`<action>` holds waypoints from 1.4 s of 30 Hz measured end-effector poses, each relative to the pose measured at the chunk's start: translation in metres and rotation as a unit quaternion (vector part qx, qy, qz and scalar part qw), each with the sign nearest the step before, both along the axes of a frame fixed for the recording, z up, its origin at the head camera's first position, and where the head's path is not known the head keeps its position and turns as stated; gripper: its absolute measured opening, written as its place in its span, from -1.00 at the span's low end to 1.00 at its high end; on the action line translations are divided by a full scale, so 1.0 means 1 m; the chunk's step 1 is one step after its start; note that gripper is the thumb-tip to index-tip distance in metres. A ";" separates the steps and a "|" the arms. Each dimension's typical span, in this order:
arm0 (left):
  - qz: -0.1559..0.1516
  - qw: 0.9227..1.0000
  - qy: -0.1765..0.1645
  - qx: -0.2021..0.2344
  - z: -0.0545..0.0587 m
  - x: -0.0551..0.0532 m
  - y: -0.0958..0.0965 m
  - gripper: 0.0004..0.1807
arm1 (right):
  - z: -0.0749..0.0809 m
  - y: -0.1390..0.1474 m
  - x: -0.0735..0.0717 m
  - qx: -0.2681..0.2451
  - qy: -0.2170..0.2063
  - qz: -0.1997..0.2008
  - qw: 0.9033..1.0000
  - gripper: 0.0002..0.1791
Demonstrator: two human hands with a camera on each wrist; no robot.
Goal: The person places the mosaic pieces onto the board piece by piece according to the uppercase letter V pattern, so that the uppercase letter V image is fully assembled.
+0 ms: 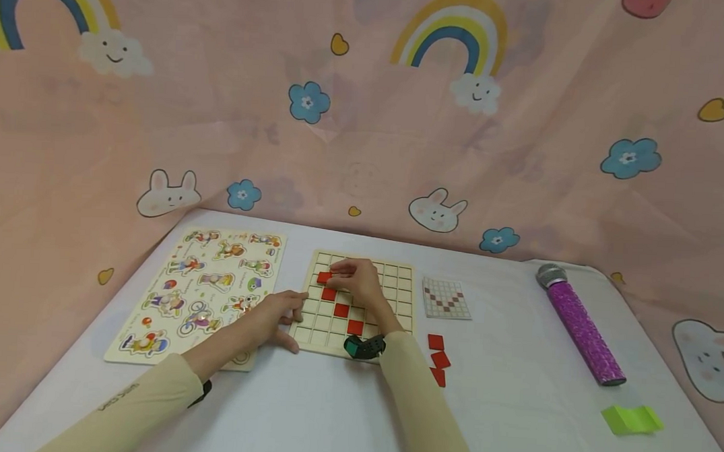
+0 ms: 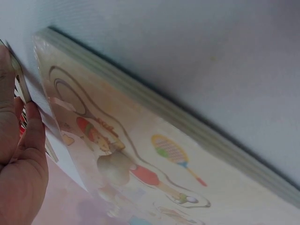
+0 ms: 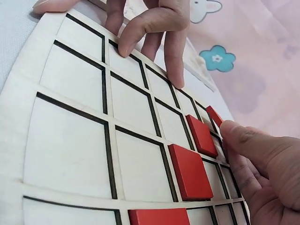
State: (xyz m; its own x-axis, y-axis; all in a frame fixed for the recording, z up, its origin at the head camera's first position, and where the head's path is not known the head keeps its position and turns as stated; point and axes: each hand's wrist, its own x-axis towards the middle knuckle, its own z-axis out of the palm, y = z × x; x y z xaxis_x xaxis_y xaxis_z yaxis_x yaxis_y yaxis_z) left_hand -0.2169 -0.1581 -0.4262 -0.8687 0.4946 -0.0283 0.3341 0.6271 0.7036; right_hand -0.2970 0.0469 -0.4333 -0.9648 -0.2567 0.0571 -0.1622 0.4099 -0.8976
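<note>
A wooden grid board (image 1: 320,350) lies mid-table, with a diagonal of red square tiles (image 1: 341,310) in its cells. At the diagonal's upper-left end, my right hand (image 1: 362,285) pinches another red tile (image 3: 214,116) between thumb and fingers; in the right wrist view it is tilted against a cell. My left hand (image 1: 271,318) rests at the board's left edge, fingertips touching the frame and thumb spread near the lower corner. In the left wrist view, the left hand (image 2: 21,154) shows only partly, beside the picture puzzle board (image 2: 140,140).
A printed pattern card (image 1: 446,298) lies right of the grid board, with loose red tiles (image 1: 440,359) nearer me. Farther right are a purple glitter microphone (image 1: 584,330) and a green block (image 1: 632,420). The picture puzzle board (image 1: 172,319) lies under my left forearm. A patterned pink cloth (image 1: 365,145) hangs behind.
</note>
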 end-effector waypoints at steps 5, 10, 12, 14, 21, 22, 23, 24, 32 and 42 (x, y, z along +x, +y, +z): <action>0.006 1.000 -0.002 -0.003 0.001 0.000 0.000 -0.57 | 0.000 -0.006 -0.002 0.016 0.018 0.013 1.000 -0.71; 0.000 1.000 0.006 -0.010 0.000 0.000 0.000 -0.58 | 0.000 -0.010 -0.002 0.026 0.018 0.017 0.999 -0.71; -0.001 1.000 0.006 -0.010 0.000 -0.001 0.000 -0.58 | 0.001 -0.011 -0.001 0.028 0.017 0.018 0.999 -0.71; 0.001 1.000 0.004 -0.009 -0.001 -0.001 0.000 -0.58 | 0.001 -0.011 -0.001 0.028 0.016 0.019 0.999 -0.71; 0.002 1.000 0.006 -0.006 -0.001 -0.001 0.000 -0.57 | 0.001 -0.011 -0.001 0.025 0.012 0.016 0.999 -0.72; 0.002 1.000 0.007 -0.007 -0.001 -0.001 0.000 -0.57 | 0.001 -0.011 -0.001 0.022 0.010 0.014 1.000 -0.72; 0.001 1.000 0.008 -0.008 -0.001 -0.001 0.000 -0.57 | 0.000 -0.011 -0.001 0.018 0.008 0.012 1.000 -0.72; 0.001 1.000 0.008 -0.009 0.000 -0.001 0.000 -0.57 | -0.001 -0.011 -0.001 0.013 0.006 0.010 1.000 -0.73; 0.005 1.000 0.001 -0.005 0.000 0.000 0.002 -0.57 | -0.001 -0.010 -0.001 -0.025 -0.012 0.004 1.000 -0.75; 0.001 1.000 0.010 -0.001 -0.002 -0.001 -0.001 -0.56 | 0.001 -0.002 0.000 -0.035 -0.022 0.001 0.999 -0.76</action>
State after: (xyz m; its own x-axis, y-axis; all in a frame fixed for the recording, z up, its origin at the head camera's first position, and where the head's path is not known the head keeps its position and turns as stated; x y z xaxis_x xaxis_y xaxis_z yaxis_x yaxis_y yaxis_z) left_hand -0.2184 -0.1589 -0.4278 -0.8698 0.4932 -0.0129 0.3466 0.6295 0.6954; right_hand -0.2974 0.0453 -0.4323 -0.9662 -0.2556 0.0331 -0.1232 0.3451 -0.9304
